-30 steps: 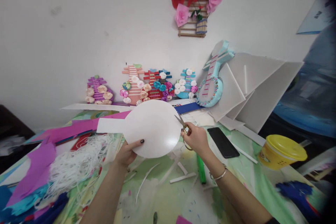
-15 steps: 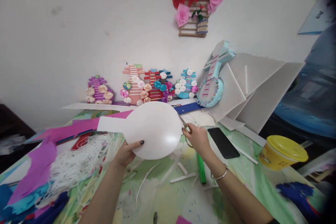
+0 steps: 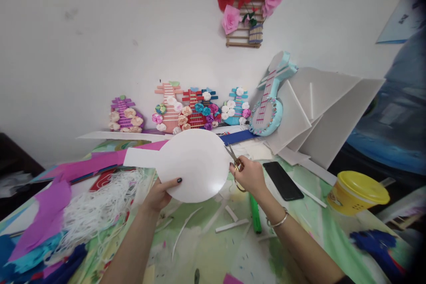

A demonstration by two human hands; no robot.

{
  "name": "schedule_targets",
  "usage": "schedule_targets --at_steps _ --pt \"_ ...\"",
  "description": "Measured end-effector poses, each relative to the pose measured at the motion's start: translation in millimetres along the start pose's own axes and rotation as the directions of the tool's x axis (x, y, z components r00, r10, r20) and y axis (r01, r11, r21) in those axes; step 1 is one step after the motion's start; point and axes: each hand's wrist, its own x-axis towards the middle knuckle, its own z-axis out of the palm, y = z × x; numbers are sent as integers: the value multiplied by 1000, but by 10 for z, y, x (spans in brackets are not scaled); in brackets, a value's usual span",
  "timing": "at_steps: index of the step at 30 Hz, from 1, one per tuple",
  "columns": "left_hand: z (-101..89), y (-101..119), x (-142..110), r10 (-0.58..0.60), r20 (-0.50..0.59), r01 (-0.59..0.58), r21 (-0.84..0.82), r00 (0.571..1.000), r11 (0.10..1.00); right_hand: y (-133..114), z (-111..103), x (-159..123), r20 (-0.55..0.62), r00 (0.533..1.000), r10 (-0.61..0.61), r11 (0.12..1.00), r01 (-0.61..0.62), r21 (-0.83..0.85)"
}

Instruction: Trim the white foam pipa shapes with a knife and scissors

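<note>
My left hand grips the lower left edge of a round white board, thumb on top and fingers hidden beneath. From the board's left side runs a straight white strip like a neck. In my right hand is a pair of scissors with gold-coloured handles. Their blades are parted and point up and left, close to the board's right edge; whether they touch it I cannot tell. Under my right forearm lies a green cutter-like tool.
Thin white offcuts lie in front of the board. A black phone and a yellow tub are at the right. White string is heaped at the left. Decorated paper instruments and white boards lean on the wall.
The scissor blades have opened wider, and the lower handle ring has swung away from the other. The white board stays almost where it was.
</note>
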Motion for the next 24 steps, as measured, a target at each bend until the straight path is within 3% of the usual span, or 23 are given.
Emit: schedule_targets --at_steps 7,24 --pt "-21 48 -15 -1 -8 1 13 1000 1000 61 42 50 66 997 -40 998 37 51" --pt "-51 39 -2 -5 12 5 14 1000 1000 25 -23 48 76 997 -18 997 12 80"
